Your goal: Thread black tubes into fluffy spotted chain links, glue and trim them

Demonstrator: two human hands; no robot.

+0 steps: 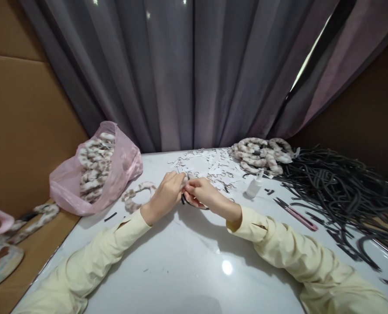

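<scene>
My left hand [168,190] and my right hand [204,192] meet above the middle of the white table. Both are closed, fingertips together, around a small whitish furry piece [185,179]. A short black strip end [182,199] pokes out below the fingers; most of what I hold is covered by them. Behind my left wrist lies a furry white-and-brown ring [137,194]. To the right of my right hand stands a small white squeeze bottle [254,186] with a narrow nozzle.
A pink plastic bag [125,161] full of furry rings stands at left. More furry rings [256,155] are piled at back right, beside a large heap of black strips [338,183]. Pink-handled scissors [297,214] lie at right. Small scraps [213,163] cover the table's back.
</scene>
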